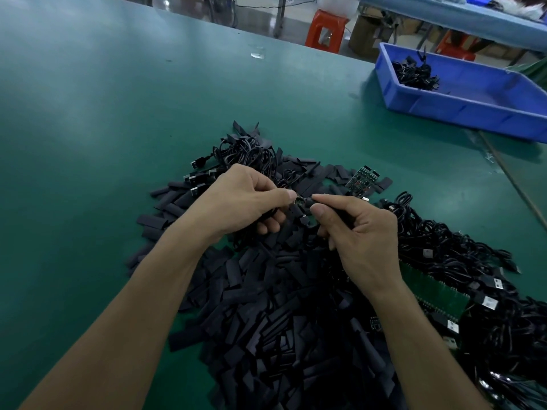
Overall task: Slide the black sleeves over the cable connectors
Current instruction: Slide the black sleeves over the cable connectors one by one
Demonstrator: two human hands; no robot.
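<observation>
Here left hand (241, 199) pinches small connector (299, 200); right hand (362, 229) pinches flat matte sleeve (310, 202).

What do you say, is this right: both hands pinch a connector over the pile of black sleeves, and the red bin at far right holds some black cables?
Not quite: the head view shows the bin is blue, not red. The rest holds: the left hand and right hand pinch a connector over the pile of black sleeves, and the bin holds black cables.

We see matt black sleeves (266, 291), slightly glossy black cables (444, 244), a smooth green counter (88, 128) with soft sheen, a glossy blue plastic bin (461, 105).
</observation>
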